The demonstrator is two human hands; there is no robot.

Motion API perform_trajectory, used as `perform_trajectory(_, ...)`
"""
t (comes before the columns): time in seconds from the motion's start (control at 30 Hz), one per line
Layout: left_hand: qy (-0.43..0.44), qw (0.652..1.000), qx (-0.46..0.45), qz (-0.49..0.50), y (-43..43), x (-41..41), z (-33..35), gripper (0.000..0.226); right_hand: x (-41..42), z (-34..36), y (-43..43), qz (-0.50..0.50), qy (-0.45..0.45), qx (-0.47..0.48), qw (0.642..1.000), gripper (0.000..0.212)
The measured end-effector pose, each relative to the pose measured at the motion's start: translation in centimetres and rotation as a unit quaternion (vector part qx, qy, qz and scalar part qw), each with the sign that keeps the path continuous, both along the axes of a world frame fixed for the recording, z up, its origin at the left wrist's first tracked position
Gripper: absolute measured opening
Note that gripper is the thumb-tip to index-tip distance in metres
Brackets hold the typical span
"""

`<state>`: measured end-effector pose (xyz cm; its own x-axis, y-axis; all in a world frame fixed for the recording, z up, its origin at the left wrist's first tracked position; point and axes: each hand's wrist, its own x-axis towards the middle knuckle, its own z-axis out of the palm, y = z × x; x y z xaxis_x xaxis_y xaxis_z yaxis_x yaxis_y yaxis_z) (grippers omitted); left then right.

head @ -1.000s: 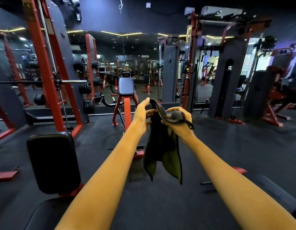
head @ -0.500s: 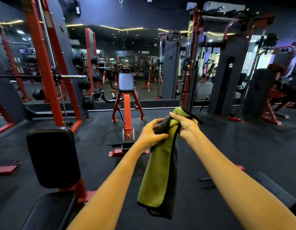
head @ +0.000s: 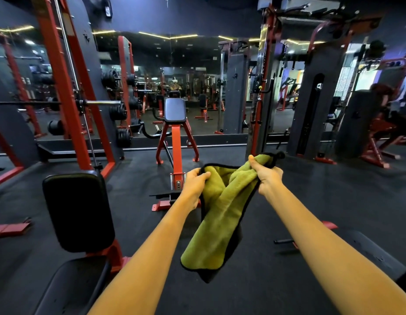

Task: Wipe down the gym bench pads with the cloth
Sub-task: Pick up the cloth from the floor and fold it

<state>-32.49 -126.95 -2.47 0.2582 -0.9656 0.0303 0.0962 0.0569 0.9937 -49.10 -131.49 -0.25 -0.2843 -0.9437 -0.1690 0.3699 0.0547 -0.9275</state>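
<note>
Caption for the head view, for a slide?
Left hand and right hand grip the green cloth; bench pad untouched at left.

Cloth (head: 220,212), centre of frame: yellow-green plush face, black edge binding, dark reverse.
Bench back pad (head: 77,210), lower left: plain black.
Seat pad (head: 72,283) below it: plain black.
Bench frame (head: 113,253) carrying both pads: red.
Upright bench pad (head: 174,109), upper centre: dark blue-grey, on a red stand (head: 176,144).
Power rack (head: 52,71), upper left: red uprights, dark grey side panels.
Weight plates (head: 118,111): black.
Barbell sleeve (head: 104,102): bright chrome.
Floor (head: 277,189): dark grey.
Ceiling light strips (head: 168,37): yellow.
</note>
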Motion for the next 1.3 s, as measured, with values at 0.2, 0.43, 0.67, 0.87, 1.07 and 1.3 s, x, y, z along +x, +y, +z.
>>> perform_trajectory(0.2,-0.054,0.994,0.001,0.09,-0.2,1.4,1.1,0.009,-0.6,0.9,0.5,-0.089,0.234,-0.057,0.966,0.044)
perform_trajectory(0.43,0.007,0.996,0.007,0.088,0.0,-0.5,3.2,0.023,2.8,0.5,2.6,0.063,0.408,-0.191,0.891,0.029)
perform_trajectory(0.67,0.048,0.995,0.042,0.074,0.0,-1.3,3.3,0.028,5.4,0.3,2.6,0.323,0.429,-0.108,0.836,0.053)
perform_trajectory(0.87,0.15,0.987,0.059,-0.001,0.8,-1.7,3.3,0.03,6.5,-1.0,4.8,0.414,0.439,-0.084,0.793,0.076)
perform_trajectory(1.07,-0.023,0.999,0.023,0.013,0.9,1.0,2.4,0.016,3.2,-1.2,4.0,0.412,0.335,-0.184,0.827,0.046)
perform_trajectory(1.3,-0.144,0.988,-0.019,-0.051,1.5,2.4,3.3,0.018,0.7,-3.1,0.4,0.143,0.498,-0.18,0.836,0.077)
